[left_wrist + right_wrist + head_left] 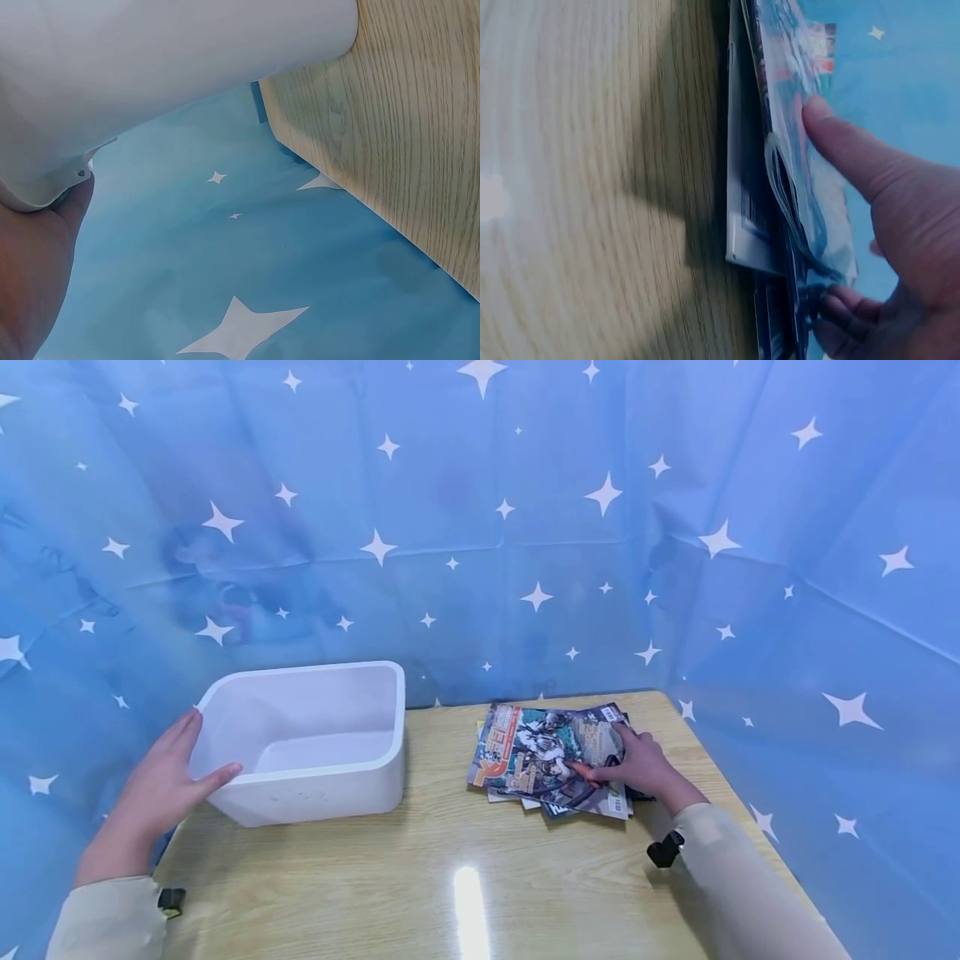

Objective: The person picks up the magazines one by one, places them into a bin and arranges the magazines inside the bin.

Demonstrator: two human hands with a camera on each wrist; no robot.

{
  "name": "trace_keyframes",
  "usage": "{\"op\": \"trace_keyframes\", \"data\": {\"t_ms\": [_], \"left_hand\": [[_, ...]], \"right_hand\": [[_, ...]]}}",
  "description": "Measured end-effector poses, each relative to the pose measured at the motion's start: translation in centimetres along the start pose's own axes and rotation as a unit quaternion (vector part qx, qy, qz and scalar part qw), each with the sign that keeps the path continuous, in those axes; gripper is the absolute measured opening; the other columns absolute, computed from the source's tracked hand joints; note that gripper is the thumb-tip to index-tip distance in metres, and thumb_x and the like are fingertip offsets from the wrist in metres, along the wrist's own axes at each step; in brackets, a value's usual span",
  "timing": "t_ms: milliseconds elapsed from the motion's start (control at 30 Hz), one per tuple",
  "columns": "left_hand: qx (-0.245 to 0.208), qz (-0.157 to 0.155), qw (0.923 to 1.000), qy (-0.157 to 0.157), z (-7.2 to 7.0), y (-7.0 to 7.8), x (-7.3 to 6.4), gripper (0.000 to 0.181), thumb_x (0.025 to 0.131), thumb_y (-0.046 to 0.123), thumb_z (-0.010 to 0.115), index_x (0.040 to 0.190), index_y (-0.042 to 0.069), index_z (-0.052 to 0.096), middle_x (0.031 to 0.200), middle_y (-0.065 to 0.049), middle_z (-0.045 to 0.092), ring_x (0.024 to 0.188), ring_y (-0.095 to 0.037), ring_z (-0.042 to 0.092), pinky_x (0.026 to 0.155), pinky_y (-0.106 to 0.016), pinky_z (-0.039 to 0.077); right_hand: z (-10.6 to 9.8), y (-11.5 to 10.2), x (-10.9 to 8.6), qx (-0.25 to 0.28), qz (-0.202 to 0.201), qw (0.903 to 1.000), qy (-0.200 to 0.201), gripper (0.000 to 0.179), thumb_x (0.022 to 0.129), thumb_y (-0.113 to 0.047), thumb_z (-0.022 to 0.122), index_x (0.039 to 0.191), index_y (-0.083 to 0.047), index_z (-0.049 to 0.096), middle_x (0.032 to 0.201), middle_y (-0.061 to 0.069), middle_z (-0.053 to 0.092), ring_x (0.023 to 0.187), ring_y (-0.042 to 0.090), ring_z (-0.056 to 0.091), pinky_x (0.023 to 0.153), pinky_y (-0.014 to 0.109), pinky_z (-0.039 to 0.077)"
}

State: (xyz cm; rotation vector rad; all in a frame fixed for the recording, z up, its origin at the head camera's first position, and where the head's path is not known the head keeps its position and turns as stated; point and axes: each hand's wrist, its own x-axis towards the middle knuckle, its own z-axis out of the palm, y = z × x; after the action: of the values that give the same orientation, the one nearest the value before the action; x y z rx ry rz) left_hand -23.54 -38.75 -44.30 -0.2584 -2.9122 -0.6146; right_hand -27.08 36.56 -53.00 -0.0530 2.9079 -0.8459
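A white plastic bin [322,793] stands tilted toward the left end of the table, its open top showing a bare inside. My left hand [161,777] grips its near left corner, the thumb along the front rim and the fingers at the left rim. To the right lies a loose stack of magazines, the top one with a colourful illustrated cover [517,752]. My right hand [641,764] holds that magazine by its right edge. In the right wrist view the thumb presses on the cover [799,142], while the fingertips curl at the edge, bending its pages.
The light wood table [360,885] carries the bin and the magazines, with a bright glare spot near its front. Its left edge [375,217] passes beneath the bin. Blue star-patterned cloth [480,568] hangs behind and on both sides.
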Motion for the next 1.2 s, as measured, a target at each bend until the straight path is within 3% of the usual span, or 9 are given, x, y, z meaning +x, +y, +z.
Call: {"op": "trace_keyframes", "data": {"t_ms": [433,667,933,1200], "left_hand": [[0.001,0.003,1.0000,-0.005,0.2,0.0,-0.1,0.116,0.103,0.058,0.072,0.172,-0.008,0.005,0.179,-0.036,0.005,0.162,-0.063,0.009,0.118,-0.089,0.017],[-0.002,0.007,1.0000,0.000,0.1,-0.1,0.1,0.115,0.104,0.057,0.072,0.173,-0.008,0.006,0.179,-0.035,0.005,0.162,-0.062,0.009,0.121,-0.087,0.017],[-0.004,0.002,1.0000,0.001,0.0,0.0,0.0,0.115,0.103,0.057,0.072,0.173,-0.006,0.006,0.180,-0.033,0.004,0.163,-0.061,0.009,0.118,-0.089,0.019],[-0.005,0.006,1.0000,0.005,0.2,-0.1,0.1,0.115,0.104,0.056,0.073,0.174,-0.005,0.006,0.180,-0.033,0.005,0.163,-0.061,0.010,0.119,-0.088,0.019]], "right_hand": [[0.4,-0.5,0.4,-0.012,0.048,0.9987,-0.016,0.135,0.083,-0.053,0.097,0.173,0.005,0.016,0.155,0.054,0.030,0.139,0.073,0.036,0.108,0.079,0.045],[0.2,-1.0,0.9,0.019,0.042,0.9986,-0.028,0.132,0.088,-0.040,0.096,0.172,0.009,0.007,0.165,0.050,0.027,0.147,0.072,0.032,0.116,0.077,0.041],[0.4,-0.9,0.8,0.063,0.028,0.9974,-0.024,0.129,0.087,-0.028,0.098,0.174,0.006,0.008,0.170,0.046,0.021,0.153,0.070,0.022,0.121,0.078,0.033],[0.6,-0.2,0.8,0.062,-0.009,0.9979,0.011,0.128,0.087,-0.023,0.098,0.175,0.003,0.009,0.168,0.045,0.027,0.147,0.067,0.035,0.118,0.077,0.040]]}}
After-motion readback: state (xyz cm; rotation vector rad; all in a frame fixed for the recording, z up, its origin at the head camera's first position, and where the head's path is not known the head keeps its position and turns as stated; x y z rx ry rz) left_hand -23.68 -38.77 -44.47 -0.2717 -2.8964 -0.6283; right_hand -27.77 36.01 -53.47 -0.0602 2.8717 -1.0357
